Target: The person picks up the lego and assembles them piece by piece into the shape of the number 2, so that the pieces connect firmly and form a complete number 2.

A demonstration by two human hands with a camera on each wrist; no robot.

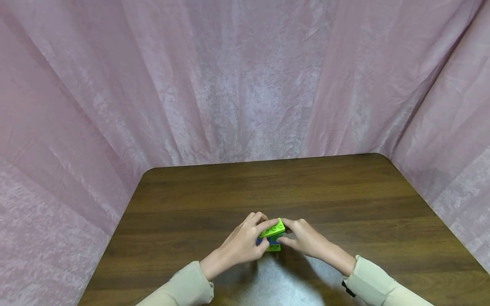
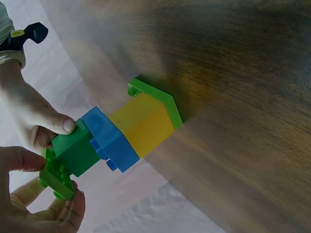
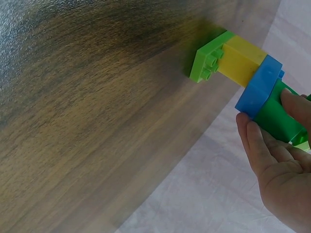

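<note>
A stack of toy building bricks stands on the table between the two hands. At its foot lies a light green plate [image 2: 163,97]; above it come a yellow brick [image 2: 146,124], a blue brick [image 2: 111,138] and a dark green brick [image 2: 74,149]. My left hand [image 1: 243,241] pinches a second light green plate [image 2: 57,180], tilted at the top of the dark green brick. From the other side, my right hand [image 1: 308,241] grips the dark green brick between thumb and fingers, with fingertips close by the blue brick.
The brown wooden table [image 1: 191,191] has rounded far corners. Pink curtains [image 1: 252,85] hang behind it and along both sides. A dark strap [image 1: 348,289] shows at the right sleeve.
</note>
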